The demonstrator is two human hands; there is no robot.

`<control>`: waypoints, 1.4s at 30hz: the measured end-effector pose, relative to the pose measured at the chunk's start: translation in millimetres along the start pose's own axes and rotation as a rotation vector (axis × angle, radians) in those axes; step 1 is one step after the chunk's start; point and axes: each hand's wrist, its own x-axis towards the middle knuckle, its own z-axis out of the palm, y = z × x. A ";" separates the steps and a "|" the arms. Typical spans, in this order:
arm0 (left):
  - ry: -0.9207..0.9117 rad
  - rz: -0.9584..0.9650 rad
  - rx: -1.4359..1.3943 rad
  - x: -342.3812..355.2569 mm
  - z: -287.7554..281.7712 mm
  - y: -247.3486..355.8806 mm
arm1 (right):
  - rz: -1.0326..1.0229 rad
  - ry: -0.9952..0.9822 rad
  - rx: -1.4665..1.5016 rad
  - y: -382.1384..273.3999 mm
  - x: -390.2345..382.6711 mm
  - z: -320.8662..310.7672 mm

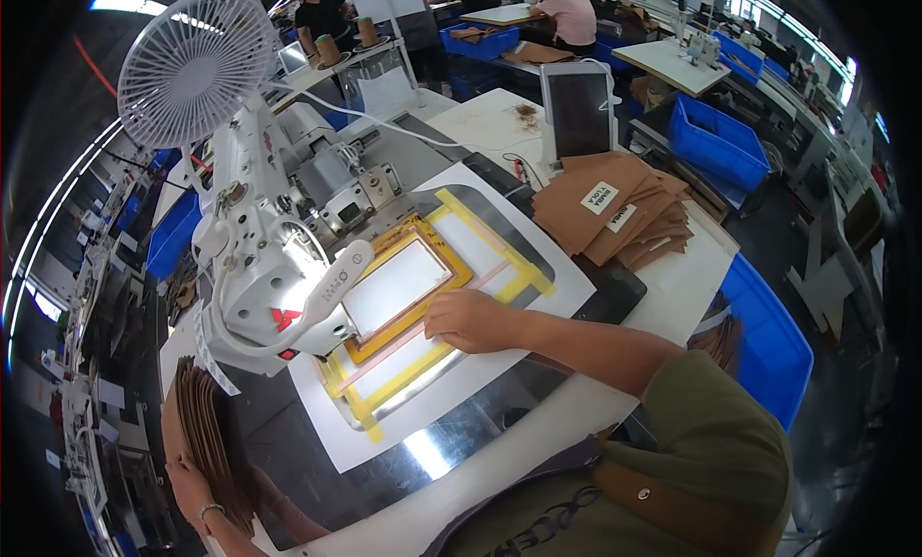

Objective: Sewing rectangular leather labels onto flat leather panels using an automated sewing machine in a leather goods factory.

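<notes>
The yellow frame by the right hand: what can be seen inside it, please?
Inside the yellow frame shows a bright white surface. A white paddle-shaped piece and the right hand each hide part of the frame's border; what lies behind them cannot be seen.

Polished metal and matt brown pieces (pixel 204 413)
Metal plate (pixel 384 480) glossy; sewing machine (pixel 257 269) smooth, apparently painted metal; yellow frame (pixel 459 261) smooth, plastic-looking; white sheet (pixel 325 421) matt paper; blue bin (pixel 773 341) smooth plastic.

A head-worn fisheye camera looks down and forward, from close by, over the hands (pixel 471 320) and sewing machine (pixel 252 245).
</notes>
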 end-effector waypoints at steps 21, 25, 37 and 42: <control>-0.313 -0.031 -0.614 19.3 -3.8 -2.9 | 0.053 -0.089 -0.053 -16.3 11.2 -13.3; -0.062 0.102 -0.204 2.7 -14.9 -32.5 | 0.034 -0.098 0.005 -27.3 22.8 -1.6; 0.108 0.237 -0.182 -2.5 18.1 -41.9 | 0.037 -0.083 0.007 -29.1 25.3 -1.9; 0.197 0.128 -0.049 1.7 37.5 -42.7 | 0.025 -0.081 0.024 -28.7 25.7 -0.5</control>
